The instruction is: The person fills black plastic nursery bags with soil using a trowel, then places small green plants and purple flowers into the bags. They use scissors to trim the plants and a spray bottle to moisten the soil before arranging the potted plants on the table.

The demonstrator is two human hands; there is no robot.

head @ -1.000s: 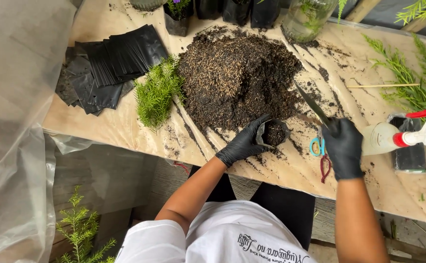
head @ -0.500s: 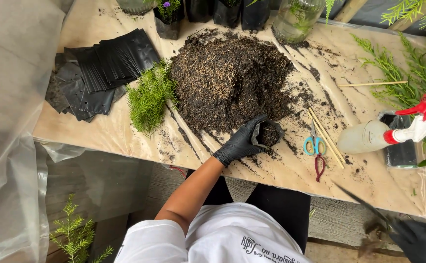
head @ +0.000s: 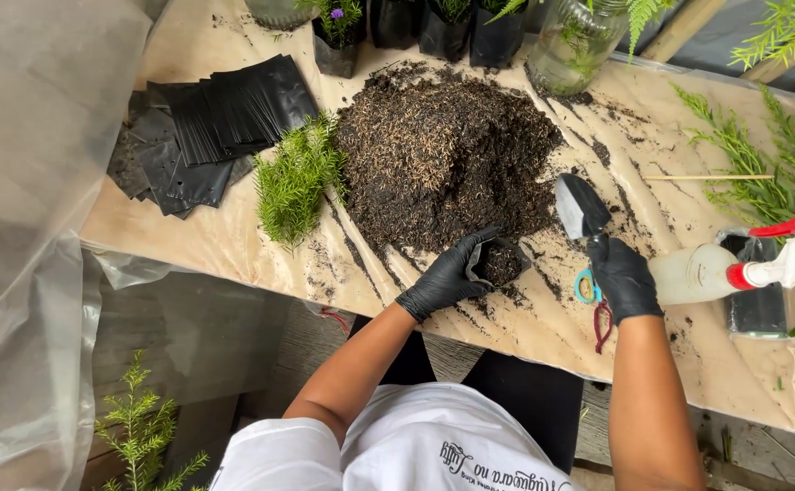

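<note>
The soil heap fills the middle of the table, with a clump of green sprigs and stacked black bags blocking the upper left. A spray bottle and cut fern stems crowd the right side; scissors lie beside the right hand. Potted plants and a glass jar line the top edge. Bare paper stays open along the lower left edge and between heap and bottle.
</note>
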